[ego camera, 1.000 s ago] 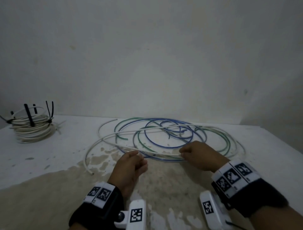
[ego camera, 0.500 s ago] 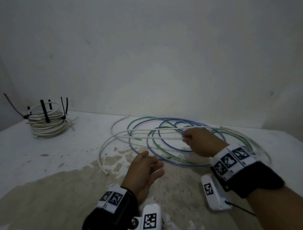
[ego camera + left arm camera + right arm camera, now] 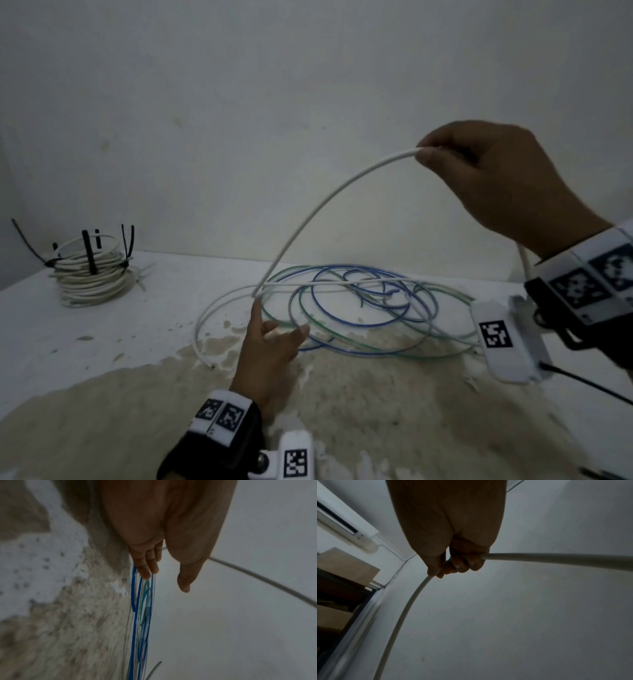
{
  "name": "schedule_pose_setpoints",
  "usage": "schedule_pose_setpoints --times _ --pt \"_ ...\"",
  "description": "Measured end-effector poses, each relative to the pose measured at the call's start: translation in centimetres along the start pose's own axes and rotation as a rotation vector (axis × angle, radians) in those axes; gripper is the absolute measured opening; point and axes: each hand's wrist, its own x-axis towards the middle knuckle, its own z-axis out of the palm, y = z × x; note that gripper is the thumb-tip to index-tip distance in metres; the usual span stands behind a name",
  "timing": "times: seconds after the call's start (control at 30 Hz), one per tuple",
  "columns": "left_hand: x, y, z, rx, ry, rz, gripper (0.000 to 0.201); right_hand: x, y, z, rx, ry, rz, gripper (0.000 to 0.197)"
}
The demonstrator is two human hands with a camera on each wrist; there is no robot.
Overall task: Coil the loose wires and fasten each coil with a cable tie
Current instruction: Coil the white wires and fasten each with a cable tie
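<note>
Head view: one tied white coil (image 3: 89, 278) done; right hand (image 3: 493, 178) pinches white wire (image 3: 308, 219), left hand (image 3: 265, 349) spread, blue and green wires (image 3: 359, 308) loose on the bench (image 3: 102, 342).

The right hand (image 3: 493, 178) is raised high in front of the wall, back of the hand toward the head camera, wrist angled down to the lower right. Its fingers (image 3: 462, 563) are curled and its thumb closes against them, pinching a thick white round wire (image 3: 308, 212) that arcs down from the fingertips. A black wrist strap with white coded tags (image 3: 589, 284) wraps the right forearm.

The left hand (image 3: 267, 346) is held low over the surface, palm turned inward, fingers (image 3: 147, 566) straight and loosely spread, the index finger pointing up and forward, the thumb (image 3: 187, 577) held apart. It holds nothing. A similar black tagged band (image 3: 222, 419) circles the left wrist.
</note>
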Motion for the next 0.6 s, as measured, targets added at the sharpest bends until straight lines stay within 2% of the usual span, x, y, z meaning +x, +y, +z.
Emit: schedule_pose_setpoints --times 0.1,0.17,0.2,0.27,0.3,0.4,0.43,0.5,0.6 --pt "0.0 0.8 0.7 0.234 0.096 0.184 0.064 -0.1 -0.8 -2.1 0.032 0.033 0.002 0.009" --pt "0.0 1.4 0.6 0.322 0.241 0.310 0.031 -0.2 -0.9 -3.3 0.034 0.053 0.005 0.008" --pt "0.0 1.8 0.5 0.319 0.312 0.331 0.024 -0.3 -0.8 -3.8 0.031 0.057 0.015 0.008" --pt "0.2 2.6 0.0 0.288 0.408 0.315 0.033 -0.6 -0.4 -4.7 0.033 0.071 0.044 0.009" --pt "0.2 3.0 -0.2 0.270 0.411 0.313 0.035 -0.8 -0.2 -4.9 0.048 0.082 0.059 0.009" --pt "0.3 4.0 -0.2 0.329 0.277 0.365 0.022 -1.4 0.2 -5.3 0.095 0.128 0.114 0.011" --pt "0.1 4.4 0.0 0.277 0.212 0.346 0.030 -1.6 0.4 -5.2 0.088 0.140 0.127 0.011" --pt "-0.4 5.4 0.7 0.040 0.085 0.257 0.040 -2.1 1.1 -4.7 0.049 0.144 0.162 0.012" --pt "-1.7 6.8 1.6 -0.360 -0.078 0.092 0.033 -3.0 2.6 -3.2 -0.012 0.108 0.275 0.017"
